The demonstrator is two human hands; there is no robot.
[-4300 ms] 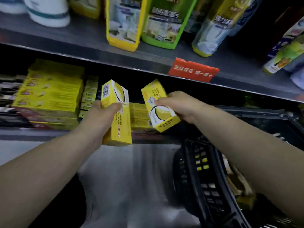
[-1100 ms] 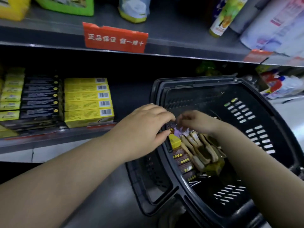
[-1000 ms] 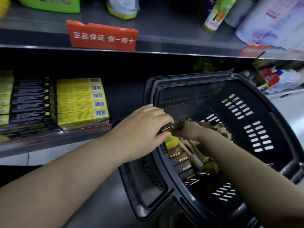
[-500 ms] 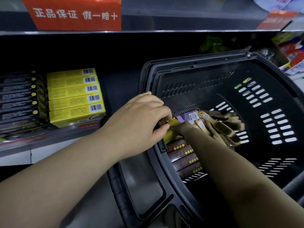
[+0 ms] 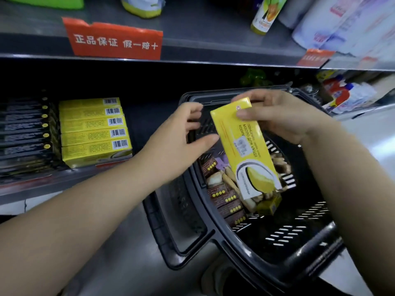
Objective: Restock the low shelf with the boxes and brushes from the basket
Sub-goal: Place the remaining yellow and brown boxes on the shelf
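This is a shop aisle: grey metal shelves (image 5: 213, 52) bear a red printed shelf tag (image 5: 115, 42), stacked yellow boxes (image 5: 89, 133) showing barcodes, bottles (image 5: 264, 17) above, and a black shopping basket (image 5: 245, 255) alongside.

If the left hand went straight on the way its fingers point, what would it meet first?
The left hand would likely meet the yellow box that the right hand holds; depth is uncertain.

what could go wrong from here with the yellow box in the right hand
The right hand pinches the yellow box by its top end only, and the left hand is open beside it, so the box might slip down into the basket. The yellow stack on the low shelf is already five high; one more on top could topple it.
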